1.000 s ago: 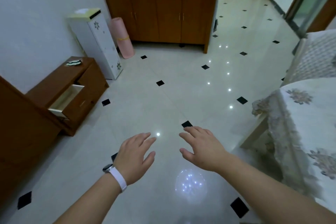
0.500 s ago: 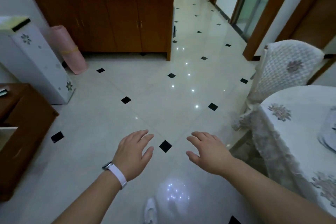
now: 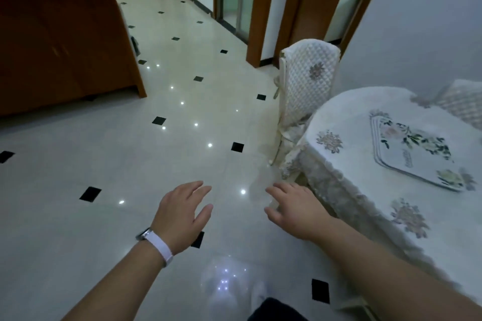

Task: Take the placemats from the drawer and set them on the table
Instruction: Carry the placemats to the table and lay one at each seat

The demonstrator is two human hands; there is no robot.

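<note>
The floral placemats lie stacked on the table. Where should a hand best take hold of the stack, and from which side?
Probably at the rounded corner nearest the edge of the table, reached from the floor side, where the open right hand is closest. The placemats lie flat on the cloth with their edges slightly fanned, so a pinch suits: thumb on top, fingers slid beneath.

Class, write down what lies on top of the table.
A stack of floral placemats lies on the flowered tablecloth. The cloth hides the surface beneath it, and only the top mat's face shows.
</note>
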